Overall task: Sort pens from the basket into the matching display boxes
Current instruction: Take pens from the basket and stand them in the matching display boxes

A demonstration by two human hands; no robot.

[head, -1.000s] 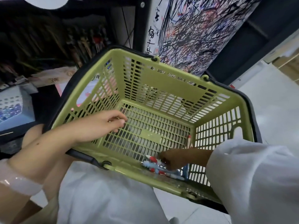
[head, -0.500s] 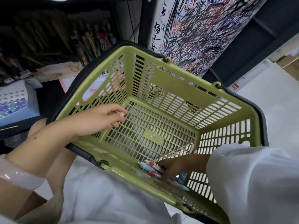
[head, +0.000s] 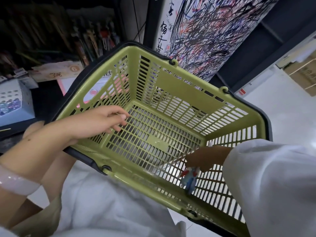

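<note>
1. Few pens [head: 189, 178] left, bunched in the right hand [head: 203, 157], low in the basket [head: 179, 86] corner.
2. Left hand [head: 95, 122] loose, holding nothing.
3. Probably light, slick; pinch them mid-barrel.

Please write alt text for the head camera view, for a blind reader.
A right hand grips a bunch of pens in the near corner of a green basket. The left hand reaches over its rim.

Dim shelves, bright glaring floor (edges bowed, pens motion-blurred).
</note>
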